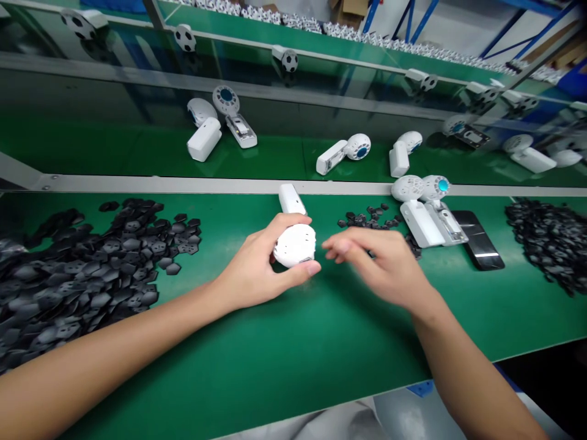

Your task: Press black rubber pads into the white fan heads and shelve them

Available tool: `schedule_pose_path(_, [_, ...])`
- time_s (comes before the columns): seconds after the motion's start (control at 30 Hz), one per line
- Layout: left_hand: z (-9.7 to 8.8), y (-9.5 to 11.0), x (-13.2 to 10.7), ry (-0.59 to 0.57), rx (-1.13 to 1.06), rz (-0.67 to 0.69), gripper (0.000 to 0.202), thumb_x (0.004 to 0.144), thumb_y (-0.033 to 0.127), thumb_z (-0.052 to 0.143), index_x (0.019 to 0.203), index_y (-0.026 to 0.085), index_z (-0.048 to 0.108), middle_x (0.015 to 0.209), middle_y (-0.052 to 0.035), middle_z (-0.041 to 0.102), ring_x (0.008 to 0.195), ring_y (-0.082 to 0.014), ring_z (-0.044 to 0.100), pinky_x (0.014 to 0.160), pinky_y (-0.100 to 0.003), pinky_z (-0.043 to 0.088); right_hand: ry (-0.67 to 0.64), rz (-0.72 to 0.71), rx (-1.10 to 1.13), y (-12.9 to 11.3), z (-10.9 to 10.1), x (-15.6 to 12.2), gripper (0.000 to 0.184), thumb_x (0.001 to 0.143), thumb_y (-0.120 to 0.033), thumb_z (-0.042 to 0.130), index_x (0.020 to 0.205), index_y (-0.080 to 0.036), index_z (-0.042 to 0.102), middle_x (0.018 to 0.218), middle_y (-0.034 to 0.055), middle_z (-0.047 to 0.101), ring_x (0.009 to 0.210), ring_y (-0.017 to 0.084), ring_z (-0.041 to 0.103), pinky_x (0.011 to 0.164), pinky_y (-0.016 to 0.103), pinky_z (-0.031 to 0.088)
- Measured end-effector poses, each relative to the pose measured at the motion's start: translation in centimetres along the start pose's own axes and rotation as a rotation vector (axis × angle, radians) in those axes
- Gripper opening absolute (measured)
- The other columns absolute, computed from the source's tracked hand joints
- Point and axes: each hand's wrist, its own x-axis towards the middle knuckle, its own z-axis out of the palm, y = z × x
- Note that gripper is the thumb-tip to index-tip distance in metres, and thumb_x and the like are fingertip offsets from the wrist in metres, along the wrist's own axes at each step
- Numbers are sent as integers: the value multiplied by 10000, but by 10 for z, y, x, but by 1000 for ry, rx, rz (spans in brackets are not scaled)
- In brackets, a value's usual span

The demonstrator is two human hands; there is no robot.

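Observation:
My left hand (261, 263) is wrapped round a white plastic housing (295, 245), its thumb and fingers on either side of the round, dotted head. The housing's white oblong body (291, 200) points away from me across the green table. Just to the right, my right hand (378, 260) hovers apart from the housing, thumb and fingertips drawn together. Whatever those fingertips hold, if anything, is too small to make out. Behind the right hand lies a small scatter of black pieces (369, 217).
Black pentagon-shaped pieces (92, 275) are heaped at left, and more black pieces (550, 244) at far right. White housings (419, 223) lie beside a black phone (477, 239). A metal rail (183, 184) crosses behind; several housings and football-patterned units (288, 60) stand beyond it.

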Motion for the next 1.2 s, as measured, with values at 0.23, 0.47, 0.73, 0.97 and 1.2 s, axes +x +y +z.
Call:
schedule_pose_path(0.23, [-10, -6, 1, 128, -93, 82, 460, 939, 461, 737, 1332, 261, 603, 1136, -34, 677, 826, -166, 612, 692, -273, 473, 118, 175, -406, 54, -21, 8, 243, 1061, -339, 617, 1155, -241, 819, 1029, 66, 773, 860, 244, 713, 757, 367, 527])
schedule_pose_path(0.47, [-11, -8, 5, 205, -190, 41, 532, 917, 540, 752, 1343, 256, 608, 1239, -67, 672, 949, -205, 638, 808, -312, 539, 11, 168, -502, 63, -9, 16, 254, 1048, -345, 629, 1176, -243, 824, 1095, 85, 739, 936, 259, 709, 761, 368, 526])
schedule_pose_path(0.73, [9, -13, -1, 140, -346, -54, 554, 928, 429, 780, 1411, 306, 538, 1233, -49, 639, 982, -207, 681, 826, -320, 575, 133, 271, 32, 30, 5, 13, 220, 1029, -382, 653, 933, -195, 716, 816, 37, 756, 710, 199, 726, 664, 319, 572])
schedule_pose_path(0.97, [18, -22, -3, 105, -64, 40, 518, 930, 246, 736, 1378, 291, 480, 1264, -68, 550, 1046, -210, 602, 886, -334, 520, -42, 254, 370, -2, 13, 0, 244, 988, -429, 742, 1087, -233, 849, 940, 57, 793, 828, 203, 746, 744, 316, 631])
schedule_pose_path(1.2, [17, -21, -4, 104, -68, 21, 530, 936, 229, 710, 1397, 303, 459, 1246, -65, 521, 1014, -206, 578, 831, -311, 511, 37, 283, 335, -2, 16, -1, 196, 992, -384, 739, 1017, -230, 856, 819, 28, 791, 697, 174, 748, 663, 282, 634])
